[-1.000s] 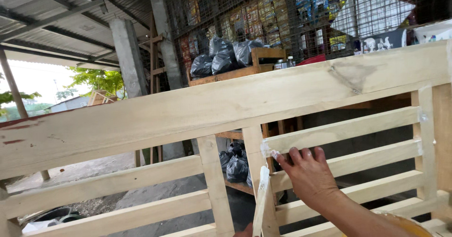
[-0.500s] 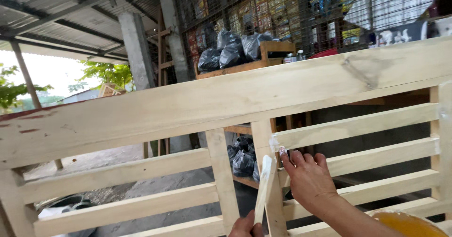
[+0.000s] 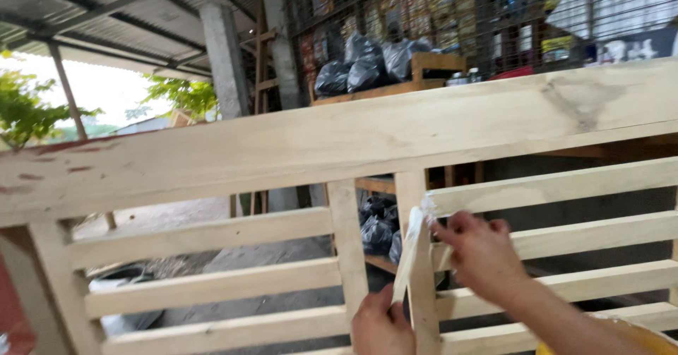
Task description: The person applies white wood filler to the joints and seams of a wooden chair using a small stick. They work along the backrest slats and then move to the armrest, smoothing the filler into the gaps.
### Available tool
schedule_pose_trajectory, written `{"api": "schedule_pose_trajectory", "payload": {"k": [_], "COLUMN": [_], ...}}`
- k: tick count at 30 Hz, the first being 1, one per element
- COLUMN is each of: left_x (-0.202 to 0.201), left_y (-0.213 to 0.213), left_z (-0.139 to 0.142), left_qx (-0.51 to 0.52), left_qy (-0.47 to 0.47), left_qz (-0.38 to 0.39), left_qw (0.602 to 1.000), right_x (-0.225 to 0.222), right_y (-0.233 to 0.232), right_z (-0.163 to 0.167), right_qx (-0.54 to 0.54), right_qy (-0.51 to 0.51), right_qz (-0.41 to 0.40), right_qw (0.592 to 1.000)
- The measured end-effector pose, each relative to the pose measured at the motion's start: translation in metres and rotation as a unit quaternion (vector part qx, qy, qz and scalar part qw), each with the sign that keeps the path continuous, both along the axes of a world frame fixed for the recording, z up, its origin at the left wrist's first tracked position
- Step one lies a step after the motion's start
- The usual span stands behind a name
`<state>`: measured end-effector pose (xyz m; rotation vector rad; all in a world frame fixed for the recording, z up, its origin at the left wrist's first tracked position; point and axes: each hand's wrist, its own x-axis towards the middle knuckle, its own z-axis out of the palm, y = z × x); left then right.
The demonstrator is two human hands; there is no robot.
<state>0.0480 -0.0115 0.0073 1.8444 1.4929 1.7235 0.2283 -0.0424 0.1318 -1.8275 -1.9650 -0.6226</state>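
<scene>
Fingers [image 3: 452, 229] pinched on wooden upright [image 3: 422, 291]

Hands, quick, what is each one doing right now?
Left hand: closed around the lower end of a thin wooden strip.
Right hand: fingers curled at the upright post of the wooden frame; what it holds cannot be told.

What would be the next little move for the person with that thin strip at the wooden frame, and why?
Probably pressing the thin strip flat against the upright post. The right hand pinches its top end by the post, the left hand grips it lower down, and the strip leans away from the wood, so it seems not yet seated.
</scene>
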Motion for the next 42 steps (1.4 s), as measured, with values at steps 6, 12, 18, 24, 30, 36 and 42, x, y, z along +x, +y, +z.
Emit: {"api": "schedule_pose_trajectory", "payload": {"k": [6, 12, 18, 24, 30, 36, 42], "left_x": [0.01, 0.017, 0.015, 0.013, 0.015, 0.023, 0.023], "left_y": [-0.037, -0.043, -0.037, -0.019, 0.0, 0.006, 0.01], "left_z": [0.033, 0.042, 0.038, 0.033, 0.023, 0.012, 0.012], "left_qx": [0.007, -0.02, -0.07, -0.029, -0.029, -0.091, -0.017], "left_qy": [-0.086, -0.139, -0.146, -0.142, -0.145, -0.191, -0.194], "left_qz": [-0.072, -0.095, -0.103, -0.114, -0.086, -0.065, -0.042], "left_qw": [0.994, 0.986, 0.981, 0.983, 0.985, 0.975, 0.98], "right_x": [0.011, 0.004, -0.002, 0.001, 0.005, -0.004, -0.016], "right_y": [-0.008, -0.019, -0.022, -0.017, 0.002, 0.02, 0.017], "right_z": [0.016, 0.024, 0.026, 0.023, 0.015, 0.042, 0.067], "right_qx": [0.054, 0.023, 0.022, 0.071, 0.066, 0.163, 0.105], "right_qy": [0.046, 0.081, 0.091, 0.066, 0.245, 0.169, 0.11], "right_qz": [0.04, 0.04, 0.056, 0.075, 0.159, 0.137, 0.03], "right_qw": [0.997, 0.996, 0.994, 0.992, 0.954, 0.962, 0.988]}}
